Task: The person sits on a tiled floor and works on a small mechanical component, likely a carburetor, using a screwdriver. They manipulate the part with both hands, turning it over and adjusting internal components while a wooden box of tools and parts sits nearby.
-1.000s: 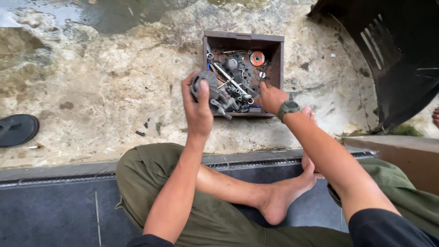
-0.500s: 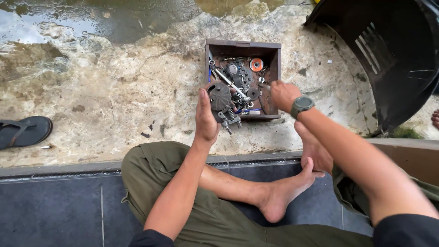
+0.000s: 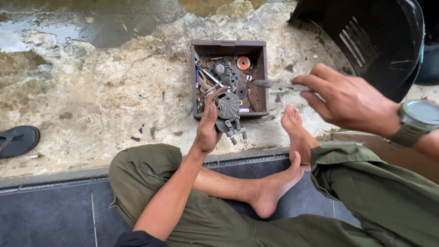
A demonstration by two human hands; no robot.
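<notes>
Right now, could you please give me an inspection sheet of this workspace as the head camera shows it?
Surface: rough, stained concrete ground, wet at the top; dark tiled step below.
Job's things: grey metal part with a round body; thin metal tool.
Clutter: wooden box holding loose metal parts and an orange disc.
Grippers: left hand holds the metal part at the box's front edge; right hand, wristwatch on it, pinches the tool above the box.
Cables: nothing seen.
Surroundings: sandal on the left, black plastic panel top right, own bare feet.

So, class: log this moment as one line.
left hand: holds round grey metal part | right hand: holds thin metal tool | brown wooden box: small parts
</notes>
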